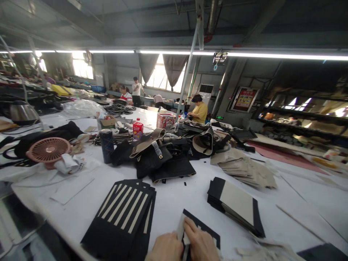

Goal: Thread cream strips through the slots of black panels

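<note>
At the bottom centre, a black panel (204, 225) lies on the white table, with a pale grey strip (180, 227) along its left side. My right hand (201, 242) presses bent fingers, held together, on the strip and the panel. Close beside it, my left hand (166, 247) is closed at the strip's near end; its fingertips are hidden. To the left is a pile of black panels (108, 229) with pale parallel strips on the top one. On the right sits a stack of black panels with wide pale grey pieces (237, 201).
Black bag parts (174, 168) heap up beyond the panels, beside a dark cylindrical bottle (106, 146). Further left stands a pink fan (49, 149). Beige sheets (244, 168) are fanned out at right. A person in yellow (199, 112) works across the table.
</note>
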A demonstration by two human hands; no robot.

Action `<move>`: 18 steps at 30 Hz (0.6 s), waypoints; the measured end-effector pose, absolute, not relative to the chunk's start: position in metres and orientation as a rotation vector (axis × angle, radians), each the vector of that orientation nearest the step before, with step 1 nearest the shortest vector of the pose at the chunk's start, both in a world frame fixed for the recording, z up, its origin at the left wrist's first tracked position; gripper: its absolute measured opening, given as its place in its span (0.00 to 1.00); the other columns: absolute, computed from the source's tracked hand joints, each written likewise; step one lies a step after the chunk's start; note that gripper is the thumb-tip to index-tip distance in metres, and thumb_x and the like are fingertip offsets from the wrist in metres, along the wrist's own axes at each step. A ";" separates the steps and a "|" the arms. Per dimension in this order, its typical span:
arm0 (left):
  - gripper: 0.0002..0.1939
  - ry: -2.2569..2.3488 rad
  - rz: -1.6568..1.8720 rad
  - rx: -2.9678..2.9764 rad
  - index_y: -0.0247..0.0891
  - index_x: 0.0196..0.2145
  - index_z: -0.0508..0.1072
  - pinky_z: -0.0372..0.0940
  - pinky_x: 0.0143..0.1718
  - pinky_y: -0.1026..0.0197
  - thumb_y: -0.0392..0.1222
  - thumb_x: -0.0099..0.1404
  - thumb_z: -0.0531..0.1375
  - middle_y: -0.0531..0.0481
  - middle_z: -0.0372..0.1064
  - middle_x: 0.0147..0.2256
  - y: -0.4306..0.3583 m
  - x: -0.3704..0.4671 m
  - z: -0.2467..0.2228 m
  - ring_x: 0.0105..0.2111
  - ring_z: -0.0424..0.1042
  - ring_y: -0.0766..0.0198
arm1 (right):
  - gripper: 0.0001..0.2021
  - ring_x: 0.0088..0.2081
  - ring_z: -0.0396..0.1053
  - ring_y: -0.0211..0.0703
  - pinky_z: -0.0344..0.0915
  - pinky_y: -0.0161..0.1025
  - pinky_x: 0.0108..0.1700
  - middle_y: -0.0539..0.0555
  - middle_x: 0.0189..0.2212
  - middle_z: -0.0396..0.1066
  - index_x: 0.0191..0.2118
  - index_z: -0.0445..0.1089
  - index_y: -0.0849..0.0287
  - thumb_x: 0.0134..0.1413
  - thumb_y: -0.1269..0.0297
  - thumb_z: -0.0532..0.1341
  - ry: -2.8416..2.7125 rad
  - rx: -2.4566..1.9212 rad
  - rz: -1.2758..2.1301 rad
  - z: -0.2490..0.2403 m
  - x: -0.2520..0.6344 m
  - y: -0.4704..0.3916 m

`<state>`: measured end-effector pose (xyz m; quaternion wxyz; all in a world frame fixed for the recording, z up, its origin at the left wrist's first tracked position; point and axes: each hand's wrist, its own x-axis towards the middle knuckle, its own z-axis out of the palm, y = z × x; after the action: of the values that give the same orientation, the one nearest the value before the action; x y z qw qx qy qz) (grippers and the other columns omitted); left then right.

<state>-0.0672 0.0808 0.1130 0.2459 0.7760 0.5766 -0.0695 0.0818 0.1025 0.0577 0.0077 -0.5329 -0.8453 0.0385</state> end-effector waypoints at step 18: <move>0.14 1.251 -0.496 2.345 0.33 0.29 0.74 0.67 0.37 0.49 0.30 0.39 0.62 0.37 0.73 0.33 0.205 -0.026 0.113 0.36 0.72 0.46 | 0.41 0.33 0.74 0.49 0.71 0.39 0.29 0.53 0.59 0.53 0.57 0.60 0.53 0.30 0.83 0.50 -2.606 -1.752 -0.146 0.011 0.079 0.101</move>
<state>-0.0256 0.2051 0.1126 0.2172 0.8466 0.4516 -0.1790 0.0794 0.1006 0.0110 -0.0012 -0.5574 -0.8290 -0.0465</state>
